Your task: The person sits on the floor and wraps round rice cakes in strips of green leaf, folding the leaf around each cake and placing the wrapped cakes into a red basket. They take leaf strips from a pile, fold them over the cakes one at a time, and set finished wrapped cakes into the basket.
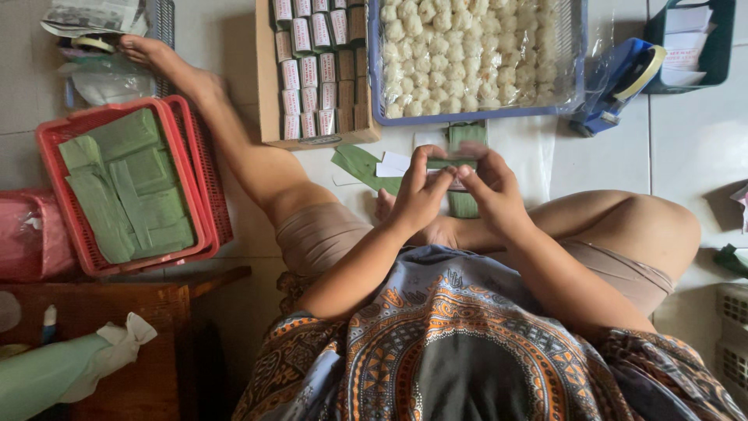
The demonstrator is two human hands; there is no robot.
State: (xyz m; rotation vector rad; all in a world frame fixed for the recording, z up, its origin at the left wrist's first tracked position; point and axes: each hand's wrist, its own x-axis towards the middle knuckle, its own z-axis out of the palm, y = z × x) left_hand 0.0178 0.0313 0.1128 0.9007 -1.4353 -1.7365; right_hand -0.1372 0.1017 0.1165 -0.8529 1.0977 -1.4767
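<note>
Both hands (458, 187) pinch green leaf strip (464, 164) (white labels (392, 164) beside).

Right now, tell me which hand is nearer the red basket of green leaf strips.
Left. The left hand is at the middle of the floor, holding a green leaf strip, with the red basket off to its left. The right hand sits beyond it, farther from the basket.

We see one green leaf-wrapped packet (453, 164) pinched between both sets of fingertips, held level above the floor. Narrow, flat, dark green, partly hidden by the thumbs. Directly beneath it a second green leaf strip (465, 204) lies on the white sheet (520, 148), running lengthwise toward us.
</note>
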